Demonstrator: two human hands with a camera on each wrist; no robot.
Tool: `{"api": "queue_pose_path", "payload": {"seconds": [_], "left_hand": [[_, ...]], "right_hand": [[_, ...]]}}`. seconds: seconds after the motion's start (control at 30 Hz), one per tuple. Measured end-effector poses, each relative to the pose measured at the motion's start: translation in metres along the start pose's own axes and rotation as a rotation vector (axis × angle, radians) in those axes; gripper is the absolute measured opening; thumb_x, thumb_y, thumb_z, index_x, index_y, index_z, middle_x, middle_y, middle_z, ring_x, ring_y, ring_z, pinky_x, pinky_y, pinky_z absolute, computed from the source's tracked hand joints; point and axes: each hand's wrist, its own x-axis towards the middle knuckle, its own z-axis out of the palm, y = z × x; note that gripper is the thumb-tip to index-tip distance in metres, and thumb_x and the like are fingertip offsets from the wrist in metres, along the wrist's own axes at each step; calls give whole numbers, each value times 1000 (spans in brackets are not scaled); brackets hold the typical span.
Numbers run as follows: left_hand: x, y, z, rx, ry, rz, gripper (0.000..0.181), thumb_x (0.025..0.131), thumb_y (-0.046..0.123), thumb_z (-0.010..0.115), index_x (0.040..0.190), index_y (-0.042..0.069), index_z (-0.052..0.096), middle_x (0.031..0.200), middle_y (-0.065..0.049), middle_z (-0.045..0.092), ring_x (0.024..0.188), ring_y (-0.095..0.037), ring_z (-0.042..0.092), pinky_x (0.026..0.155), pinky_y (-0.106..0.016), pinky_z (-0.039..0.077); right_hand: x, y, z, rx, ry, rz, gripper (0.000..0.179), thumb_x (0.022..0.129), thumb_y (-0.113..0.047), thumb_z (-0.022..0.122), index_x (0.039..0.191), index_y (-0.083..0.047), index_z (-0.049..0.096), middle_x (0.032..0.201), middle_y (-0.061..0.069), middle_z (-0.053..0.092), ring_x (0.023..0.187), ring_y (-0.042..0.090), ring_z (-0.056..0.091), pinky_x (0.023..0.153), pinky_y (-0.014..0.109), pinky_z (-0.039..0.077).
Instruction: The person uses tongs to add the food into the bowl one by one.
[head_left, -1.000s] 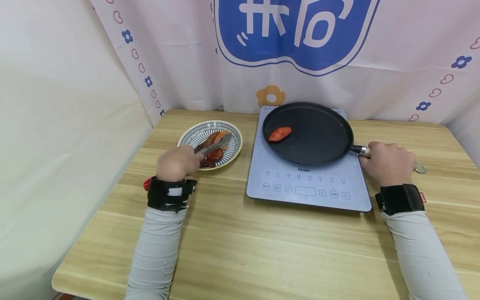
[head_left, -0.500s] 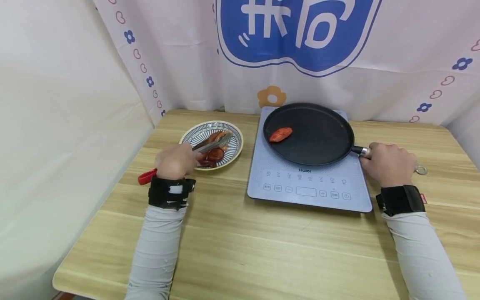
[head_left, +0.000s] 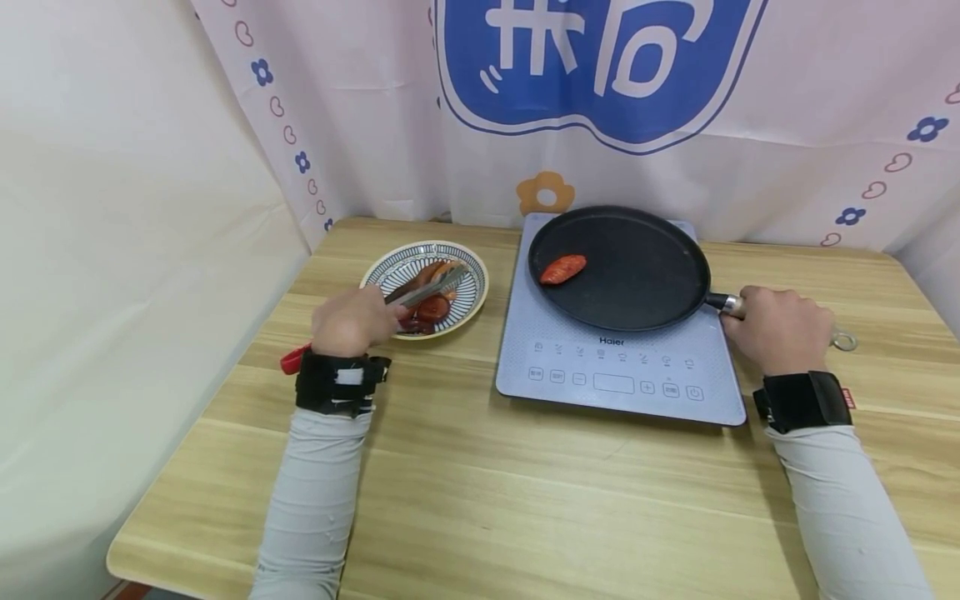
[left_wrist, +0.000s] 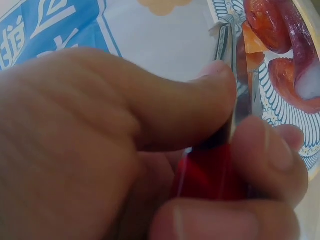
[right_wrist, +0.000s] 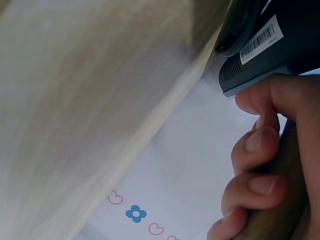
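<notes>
My left hand (head_left: 354, 323) grips a pair of metal tongs (head_left: 431, 287) with red handles (left_wrist: 207, 172), thumb along one arm and fingers curled round the other side. The tips reach over a patterned plate (head_left: 483, 302) holding several reddish-brown sausage pieces (head_left: 432, 309); an orange piece (left_wrist: 254, 40) shows beside the tongs in the left wrist view. On the right, my right hand (head_left: 785, 329) is wrapped round the wooden handle (right_wrist: 275, 215) of a flat black frying pan (head_left: 637, 275). One red scored sausage (head_left: 562, 269) lies near the pan's left edge.
Under the pan sits a pale induction cooker (head_left: 517, 358), its touch buttons facing me. Both stand on a wooden table (head_left: 480, 508). A printed curtain (head_left: 375, 108) hangs behind the table, and a plain white sheet (head_left: 135, 250) hangs at the left.
The left hand has tilted the tongs slightly, with the red handle end now showing more at the hand's left. The right hand, pan and sausage stay put; the view has shifted a little.
</notes>
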Motion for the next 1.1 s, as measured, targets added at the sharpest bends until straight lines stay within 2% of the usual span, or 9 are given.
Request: {"api": "queue_pose_path", "payload": {"seconds": [0.17, 0.53, 0.8, 1.1], "left_hand": [[3, 2, 3, -18, -10, 17, 43, 109, 44, 51, 94, 6, 66, 83, -9, 57, 72, -24, 55, 62, -35, 43], [5, -1, 1, -9, 25, 28, 45, 110, 47, 48, 106, 6, 67, 103, -17, 66, 87, -31, 61, 69, -42, 47], [7, -4, -1, -37, 39, 21, 45, 111, 48, 48, 101, 8, 65, 87, -11, 61, 77, -28, 58, 71, -42, 45], [7, -5, -1, -41, 66, 28, 46, 111, 47, 48, 96, 7, 66, 83, -11, 60, 72, -27, 56, 65, -39, 43]], "right_hand": [[0, 0, 0, 3, -2, 2, 29, 89, -23, 72, 72, -7, 57, 56, 8, 46, 52, 30, 44, 48, 42, 30], [0, 0, 0, 0, 0, 4, 29, 90, -24, 71, 72, -6, 57, 57, 9, 47, 52, 31, 44, 49, 42, 30], [0, 1, 0, -3, 23, -9, 33, 89, -24, 72, 67, -8, 54, 55, 7, 44, 50, 29, 43, 47, 42, 29], [0, -1, -2, 0, -17, 6, 32, 91, -28, 71, 72, -7, 56, 57, 10, 48, 53, 32, 46, 49, 46, 32]]}}
